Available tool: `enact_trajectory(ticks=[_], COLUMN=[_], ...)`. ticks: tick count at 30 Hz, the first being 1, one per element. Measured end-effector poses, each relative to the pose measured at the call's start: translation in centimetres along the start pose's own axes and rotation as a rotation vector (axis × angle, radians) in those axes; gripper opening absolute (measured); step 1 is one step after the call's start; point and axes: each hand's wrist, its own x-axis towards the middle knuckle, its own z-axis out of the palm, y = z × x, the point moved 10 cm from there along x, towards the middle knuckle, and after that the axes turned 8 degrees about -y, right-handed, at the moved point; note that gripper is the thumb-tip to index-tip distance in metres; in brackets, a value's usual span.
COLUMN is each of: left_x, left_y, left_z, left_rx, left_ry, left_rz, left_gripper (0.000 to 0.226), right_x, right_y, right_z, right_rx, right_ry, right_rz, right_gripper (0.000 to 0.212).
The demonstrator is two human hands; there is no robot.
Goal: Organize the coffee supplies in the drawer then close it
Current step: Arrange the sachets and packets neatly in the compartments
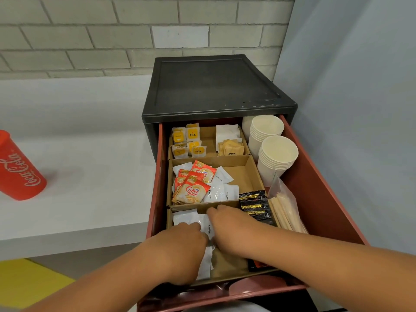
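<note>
Pale brick wall behind, white counter running left, where a red Coca-Cola cup stands at the edge of view. Right of it stands the black drawer unit, its red drawer pulled out toward me. Both my hands are in the nearest cardboard compartment. My left hand has its fingers curled down onto the white coffee sachets — whether it pinches one I cannot tell — and my right hand lies flat beside it, fingers straight, tips at the divider. Creamer sachets fill the middle compartment, tea bags the far one. Paper cups, wooden stirrers and black sachets lie along the right.
</note>
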Motion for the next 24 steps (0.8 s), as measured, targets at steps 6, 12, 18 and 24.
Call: enact_trajectory(ticks=[6, 12, 18, 24], left_x=[-0.3, -0.8, -0.6, -0.2], left_y=[0.5, 0.1, -0.5, -1.2], left_z=[0.9, 0.7, 0.2, -0.5], left_rx=[-0.003, 0.027, 0.073, 0.076], left_ry=[-0.075, -0.033, 0.029, 0.048], left_rz=[0.021, 0.016, -0.066, -0.141], left_gripper=[0.05, 0.035, 0.032, 0.038], right_x=[0.4, -0.1, 1.1, 1.4], right_y=[-0.3, -0.4, -0.5, -0.6], right_z=[-1.3, -3.9, -1.1, -0.1], right_rx=[-0.076, -0.04, 0.272, 0.074], right_ry=[0.077, 0.162, -0.02, -0.032], right_rz=[-0.019, -0.082, -0.069, -0.037], right_gripper=[0.033, 0.011, 0.031, 0.021])
